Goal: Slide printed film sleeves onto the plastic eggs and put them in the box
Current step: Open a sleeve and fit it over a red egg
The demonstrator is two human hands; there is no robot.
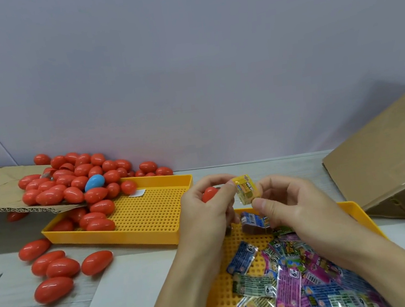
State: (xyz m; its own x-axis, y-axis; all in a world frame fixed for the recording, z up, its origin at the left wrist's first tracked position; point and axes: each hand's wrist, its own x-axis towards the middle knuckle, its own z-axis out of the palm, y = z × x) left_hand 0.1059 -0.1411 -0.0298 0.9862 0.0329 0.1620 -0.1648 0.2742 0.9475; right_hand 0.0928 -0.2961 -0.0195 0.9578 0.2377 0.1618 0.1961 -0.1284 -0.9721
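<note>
Both hands are working over the table's middle: the left hand (204,211) is curling around a red egg (209,194), while the right hand (286,204) is pinching a yellow sleeve (246,189) right beside it. Loose sleeves (286,277) are lying in the near tray (221,302), and the box (383,158) is sitting at the right edge.
</note>
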